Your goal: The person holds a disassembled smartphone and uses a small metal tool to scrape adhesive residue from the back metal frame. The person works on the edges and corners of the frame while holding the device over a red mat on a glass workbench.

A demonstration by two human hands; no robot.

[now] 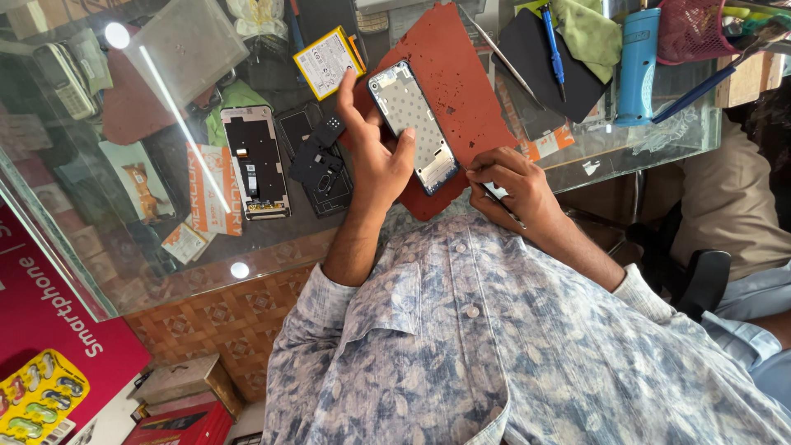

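Your left hand [375, 156] gripped a bare phone frame [412, 125], thumb pressed on its right edge and fingers behind its left, holding it tilted above the red work mat [465, 82]. Your right hand [511, 185] was curled shut just below the frame's lower corner, pinching a small thin tool [498, 194] whose tip was mostly hidden by your fingers.

Just left of your fingertips lay a yellow-edged battery [328, 59] with a white label, flat on the glass counter [124, 247]. Further left sat an opened phone body [255, 161] and black inner covers [317, 161]. Beneath the glass you had an orange and white card [216, 189], and below the counter edge a red sign [49, 321] with a yellow blister pack [37, 400]. At the far end stood a blue cylindrical tool [637, 66], a blue pen [552, 41], a green cloth [589, 29] and a pink mesh basket [690, 29]
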